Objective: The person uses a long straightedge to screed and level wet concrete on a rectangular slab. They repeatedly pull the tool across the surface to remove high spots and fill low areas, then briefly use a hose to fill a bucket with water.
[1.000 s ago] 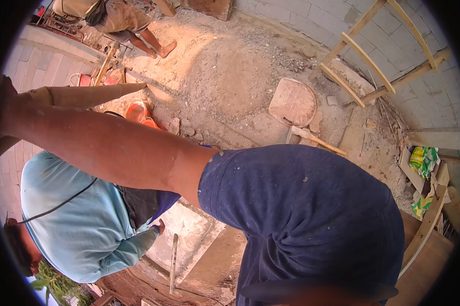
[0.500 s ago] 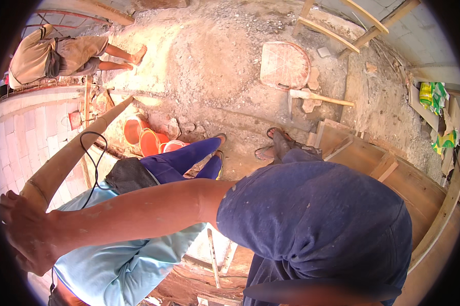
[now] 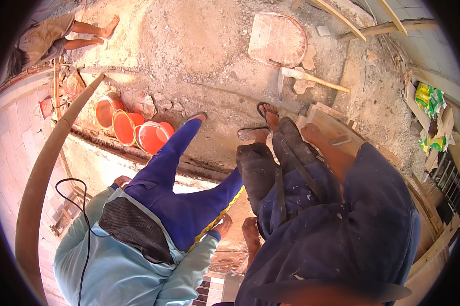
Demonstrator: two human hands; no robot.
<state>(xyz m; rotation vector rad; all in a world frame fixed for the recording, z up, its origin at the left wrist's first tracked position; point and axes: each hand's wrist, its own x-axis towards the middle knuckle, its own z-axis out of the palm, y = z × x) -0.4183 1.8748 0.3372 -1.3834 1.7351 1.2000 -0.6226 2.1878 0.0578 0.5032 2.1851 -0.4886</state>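
Note:
My left hand (image 3: 250,230) hangs low beside my left thigh, its fingers curled in, with nothing seen in it. My right hand (image 3: 311,134) is beyond my right knee, over the wooden boards (image 3: 337,148), also closed; I see nothing in it. I cannot tell whether it touches the wood. Close to my left hand is the hand (image 3: 223,227) of a co-worker in a light blue shirt (image 3: 102,260) and purple trousers. A long rounded pole (image 3: 46,168) slants past that person's left side, apart from my hands.
Orange buckets (image 3: 125,127) stand in a row by a low ledge. A dusty shovel blade (image 3: 278,41) and a wooden-handled hammer-like tool (image 3: 317,80) lie on rough ground ahead. Another person's bare legs (image 3: 89,33) are at upper left. Green-yellow packaging (image 3: 429,99) sits at right.
My left hand has let go of the pole and come back to my side. My right forearm has come into view. The co-worker's hands now show, and the view has shifted.

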